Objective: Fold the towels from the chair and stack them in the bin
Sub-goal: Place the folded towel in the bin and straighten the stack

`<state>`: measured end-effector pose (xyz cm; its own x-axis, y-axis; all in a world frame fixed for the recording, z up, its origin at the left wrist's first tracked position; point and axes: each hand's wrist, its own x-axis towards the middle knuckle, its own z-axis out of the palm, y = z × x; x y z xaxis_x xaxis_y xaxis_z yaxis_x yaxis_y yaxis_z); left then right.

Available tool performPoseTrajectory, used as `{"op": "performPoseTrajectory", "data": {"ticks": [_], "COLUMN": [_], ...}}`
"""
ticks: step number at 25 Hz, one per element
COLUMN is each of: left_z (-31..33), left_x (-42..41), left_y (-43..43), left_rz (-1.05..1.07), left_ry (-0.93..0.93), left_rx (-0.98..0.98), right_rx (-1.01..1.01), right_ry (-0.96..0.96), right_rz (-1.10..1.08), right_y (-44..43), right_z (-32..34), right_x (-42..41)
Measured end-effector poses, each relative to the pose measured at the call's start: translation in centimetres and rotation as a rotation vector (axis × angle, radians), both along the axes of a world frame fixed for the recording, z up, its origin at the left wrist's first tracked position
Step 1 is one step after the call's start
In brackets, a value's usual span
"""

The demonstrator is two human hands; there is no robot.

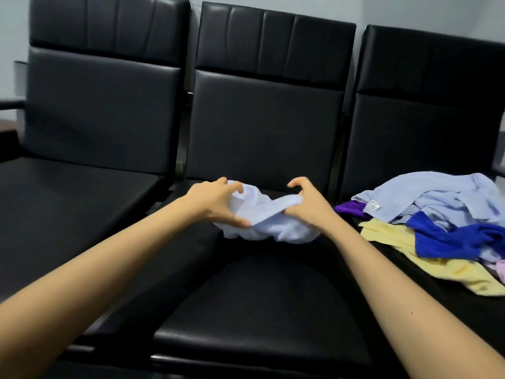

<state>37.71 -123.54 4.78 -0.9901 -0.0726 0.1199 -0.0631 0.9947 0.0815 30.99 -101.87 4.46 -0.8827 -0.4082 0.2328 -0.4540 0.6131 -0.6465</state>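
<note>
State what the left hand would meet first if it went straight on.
The left hand points into the towel it grips; past that, probably the right hand.

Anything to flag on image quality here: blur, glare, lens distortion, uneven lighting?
Head view: the left hand, right hand and the pale towel they grip look slightly soft, likely motion blur. Head view: wide-angle distortion tilts the outer chair backs. Head view: mild sheen on the middle seat, no harsh glare; the towel pile is evenly lit.
</note>
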Motion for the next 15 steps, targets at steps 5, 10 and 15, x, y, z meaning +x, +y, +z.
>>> {"op": "performPoseTrajectory", "data": {"ticks": [5, 10, 15], "left_z": [-0.3, 0.0, -0.2], "left_x": [-0.7, -0.1, 0.3], "left_y": [-2.3, -3.1, -3.5], "left_rz": [-0.105, -0.252, -0.140], "left_ry": [0.215, 0.157, -0.068], "left_rx": [0.455, 0.719, 0.209], "right_rx": [0.772, -0.496, -0.618], "right_ry": [0.065, -0.424, -0.570], "right_rz": [-0.159, -0.141, -0.022], "right_y": [2.0, 1.5, 2.0], "right_z": [-1.8, -1.7, -1.1], "right_x": [0.7, -0.2, 0.7]}}
